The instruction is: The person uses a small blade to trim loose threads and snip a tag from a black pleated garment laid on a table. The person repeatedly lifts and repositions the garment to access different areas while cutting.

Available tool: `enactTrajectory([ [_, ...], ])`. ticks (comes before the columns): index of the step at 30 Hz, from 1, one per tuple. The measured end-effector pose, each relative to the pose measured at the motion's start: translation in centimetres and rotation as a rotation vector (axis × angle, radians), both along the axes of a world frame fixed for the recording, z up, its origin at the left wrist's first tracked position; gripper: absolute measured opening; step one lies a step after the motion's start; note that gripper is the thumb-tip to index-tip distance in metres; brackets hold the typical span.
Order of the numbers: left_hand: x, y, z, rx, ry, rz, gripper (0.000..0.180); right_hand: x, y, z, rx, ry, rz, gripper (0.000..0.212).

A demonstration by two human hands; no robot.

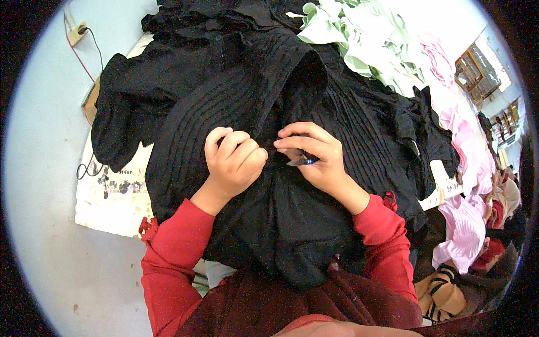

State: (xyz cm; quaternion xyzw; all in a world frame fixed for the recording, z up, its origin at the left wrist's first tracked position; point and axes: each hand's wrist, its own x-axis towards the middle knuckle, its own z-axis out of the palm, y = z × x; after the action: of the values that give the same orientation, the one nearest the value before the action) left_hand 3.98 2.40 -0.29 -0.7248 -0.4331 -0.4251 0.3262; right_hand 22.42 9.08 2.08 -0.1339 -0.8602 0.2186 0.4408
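The black pleated garment [191,121] lies across the worktop [112,199] directly in front of the person, covering most of its surface; its lower part hangs toward the body. Both hands are positioned over the middle of the garment, just apart from each other. The left hand [234,159] is closed, with its fingers curled together toward the palm; whether they grip a fold of the cloth cannot be told, because the contact side is hidden. The right hand [314,154] has its fingers clamped on a small cutting tool [297,162] with a pointed metallic blade and a blue part, the tip directed toward the left hand. Status of the work, as judged from this view: the garment is laid out, its rows of pleats are already formed, and the tool is in the hand, so handling of this piece appears to be under way. No cut or loose trimming can be made out against the black cloth; the amount completed on this piece, and the amount left, therefore cannot be determined. Pale green cloth [365,42] lies heaped beyond the garment, and pink cloth [469,140] lies to the right; whether these are finished or waiting is not shown.
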Motion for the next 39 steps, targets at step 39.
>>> enactTrajectory([
  [39, -0.1, 0.4, -1.2, 0.174, 0.076, 0.001, 0.020, 3.1, -1.6, 5.9, -0.452, -0.403, -0.207, 0.034],
])
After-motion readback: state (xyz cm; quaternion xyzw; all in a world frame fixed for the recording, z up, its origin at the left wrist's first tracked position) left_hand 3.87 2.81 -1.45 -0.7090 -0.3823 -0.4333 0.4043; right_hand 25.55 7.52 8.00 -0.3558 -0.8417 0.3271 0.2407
